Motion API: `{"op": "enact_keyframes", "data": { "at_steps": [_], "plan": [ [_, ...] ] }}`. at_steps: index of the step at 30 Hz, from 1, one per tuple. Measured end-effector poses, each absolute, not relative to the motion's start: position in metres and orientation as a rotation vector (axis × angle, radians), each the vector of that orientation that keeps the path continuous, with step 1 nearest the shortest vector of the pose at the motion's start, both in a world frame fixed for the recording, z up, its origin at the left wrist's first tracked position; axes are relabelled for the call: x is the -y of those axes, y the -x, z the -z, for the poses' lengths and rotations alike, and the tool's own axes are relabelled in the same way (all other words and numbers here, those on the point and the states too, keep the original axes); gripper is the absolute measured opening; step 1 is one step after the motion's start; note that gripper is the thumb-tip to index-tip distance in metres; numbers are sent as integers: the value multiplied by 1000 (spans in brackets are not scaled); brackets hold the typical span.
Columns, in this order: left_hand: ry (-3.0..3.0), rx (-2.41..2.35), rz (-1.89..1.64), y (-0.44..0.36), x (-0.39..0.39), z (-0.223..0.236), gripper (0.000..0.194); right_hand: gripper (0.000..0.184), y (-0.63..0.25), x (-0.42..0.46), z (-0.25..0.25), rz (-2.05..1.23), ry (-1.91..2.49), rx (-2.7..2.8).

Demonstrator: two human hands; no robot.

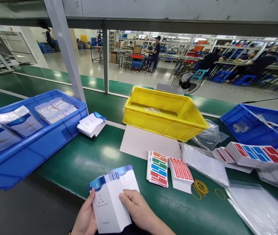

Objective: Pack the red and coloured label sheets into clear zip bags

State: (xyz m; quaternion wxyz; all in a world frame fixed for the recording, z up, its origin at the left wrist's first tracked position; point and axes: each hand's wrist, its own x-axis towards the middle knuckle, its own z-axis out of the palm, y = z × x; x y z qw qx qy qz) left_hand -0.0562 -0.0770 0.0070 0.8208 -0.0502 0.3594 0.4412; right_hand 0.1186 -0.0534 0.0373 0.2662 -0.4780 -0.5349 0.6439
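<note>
Near the table's front edge, my left hand (86, 212) grips a fanned stack of white-and-blue booklets (104, 207) along its left side, thumb on the front. My right hand (139, 205) pinches the right side of the same stack, its thumb across the spread edges. Another white-and-blue booklet (130, 179) shows just behind the stack; whether it is held or lies on the table, I cannot tell. Farther back, a small pile of similar booklets (91, 124) rests against the blue bin (53, 140), which holds bagged booklets (23, 120).
On the green table (80, 163) stand a yellow bin (158, 125) and, at right, another blue bin (249, 127). Coloured sticker sheets (158, 168), red label sheets (181, 171), rubber bands (200, 188) and clear bags (205, 163) lie nearby. A metal post (67, 49) rises behind.
</note>
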Motion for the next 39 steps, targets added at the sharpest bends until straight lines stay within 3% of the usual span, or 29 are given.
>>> {"op": "enact_keyframes", "data": {
  "at_steps": [14,29,39],
  "plan": [
    [131,-751,-975,55,77,-6,36,58,-120,53,-28,-1869,1206,1146],
    [68,-681,-1010,54,78,1,38,52,-115,54,-31,-1982,1042,776],
    [61,-864,-1074,51,81,-7,33,33,-117,53,-39,-1506,1197,1245]
  ]
}}
